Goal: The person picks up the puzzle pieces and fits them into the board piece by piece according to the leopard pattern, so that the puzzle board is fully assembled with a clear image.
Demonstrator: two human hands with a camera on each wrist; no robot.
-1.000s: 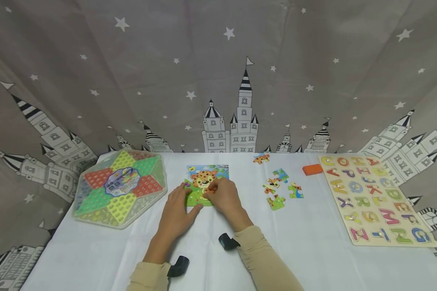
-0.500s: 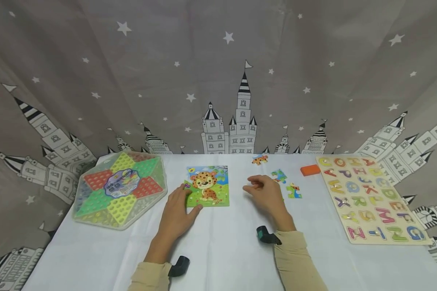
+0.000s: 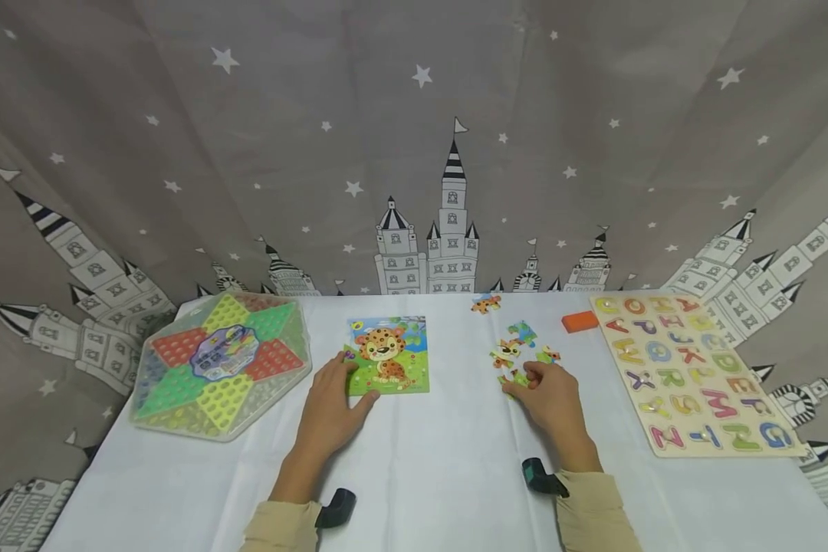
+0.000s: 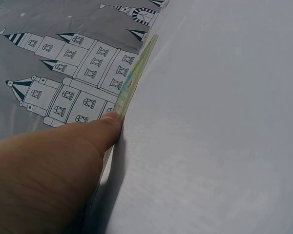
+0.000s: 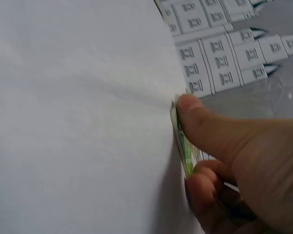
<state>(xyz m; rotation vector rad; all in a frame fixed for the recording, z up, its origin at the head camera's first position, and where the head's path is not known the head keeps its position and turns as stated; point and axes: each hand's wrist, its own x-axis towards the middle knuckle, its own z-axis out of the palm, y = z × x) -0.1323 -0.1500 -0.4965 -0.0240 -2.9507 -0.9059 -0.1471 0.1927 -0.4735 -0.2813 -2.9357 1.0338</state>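
A castle-printed curtain backs the white counter. Left of centre, your left hand rests, fingers loosely extended, at the left edge of the leopard puzzle; right of centre, your right hand pinches a green piece with curled fingers.

High forward-down head view, close wrist views, tablecloth in all

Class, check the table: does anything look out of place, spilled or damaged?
One orange spotted puzzle piece lies near the far edge of the white-covered table, apart from the multicoloured pieces by the right hand. Nothing appears spilled or damaged.
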